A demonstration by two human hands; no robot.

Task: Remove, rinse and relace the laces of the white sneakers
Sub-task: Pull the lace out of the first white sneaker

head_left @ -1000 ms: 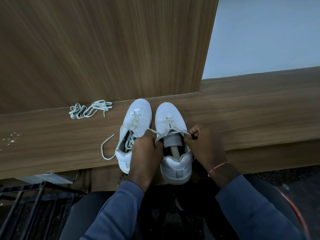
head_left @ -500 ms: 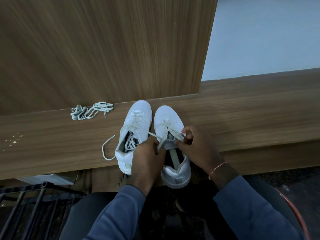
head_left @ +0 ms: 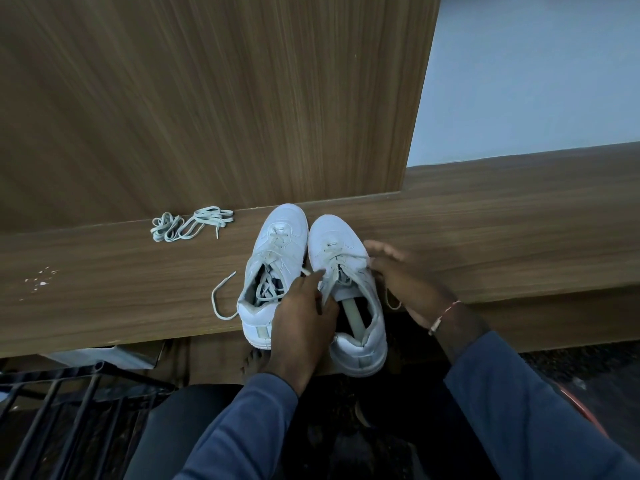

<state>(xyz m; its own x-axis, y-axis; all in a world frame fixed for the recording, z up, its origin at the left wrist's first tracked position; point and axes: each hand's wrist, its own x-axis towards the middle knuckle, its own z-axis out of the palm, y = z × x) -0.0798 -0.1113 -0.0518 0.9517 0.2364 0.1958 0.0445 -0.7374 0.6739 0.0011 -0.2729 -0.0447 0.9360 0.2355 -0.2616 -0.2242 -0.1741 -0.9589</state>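
Note:
Two white sneakers stand side by side on a wooden ledge [head_left: 485,237], toes pointing away from me. The left sneaker [head_left: 277,251] is loosely laced, and one end of its lace [head_left: 221,299] trails on the ledge. The right sneaker [head_left: 337,242] is laced only near the toe, and its heel overhangs the ledge's edge. My left hand [head_left: 301,320] lies over the gap between the shoes and pinches one end of the right sneaker's lace. My right hand [head_left: 405,278] is at that shoe's right side, where its thumb and fingers pinch the other end. A loose lace bundle [head_left: 192,225] lies to the left.
A tall wooden panel [head_left: 207,98] rises behind the ledge, with a pale wall [head_left: 536,81] to its right. A black metal rack [head_left: 69,410] stands at lower left. A red rim [head_left: 581,410] shows at lower right. White specks [head_left: 41,278] dot the ledge.
My right hand has moved forward from the shoe's opening to its right side near the toe lacing. The right sneaker has slid toward me. My left hand stays on its lace end.

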